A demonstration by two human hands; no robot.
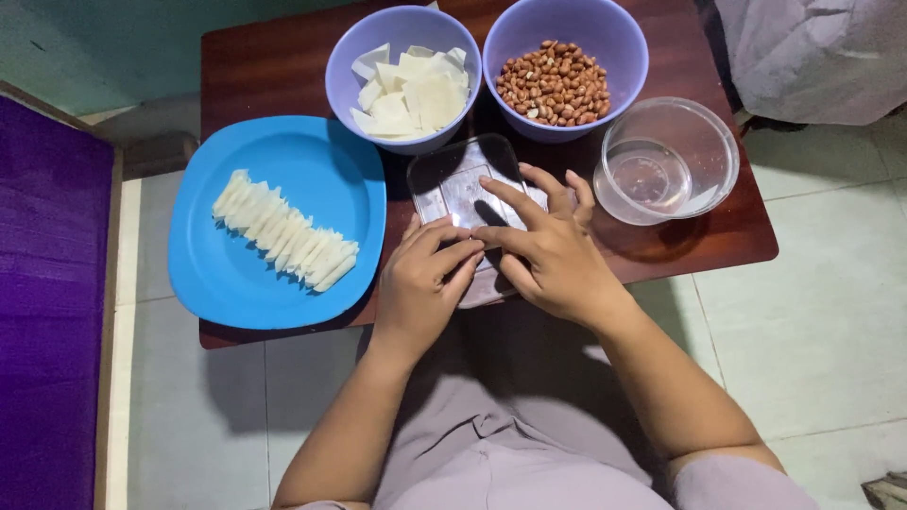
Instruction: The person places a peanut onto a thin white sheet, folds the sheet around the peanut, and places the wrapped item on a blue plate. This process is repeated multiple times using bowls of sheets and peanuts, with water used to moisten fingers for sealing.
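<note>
Clear plastic sheet (463, 189) lies at table (274, 66) front edge; left hand (420, 283) and right hand (553, 250) press it with fingers spread, gripping nothing; overhanging, it may slide off.

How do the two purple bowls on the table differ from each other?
The left purple bowl holds flat white slices; the right purple bowl holds reddish-brown peanuts. The left one sits next to the blue plate, the right one next to the clear glass bowl. Both are round, the same lilac colour, similar in size, upright and untouched by either hand.
</note>
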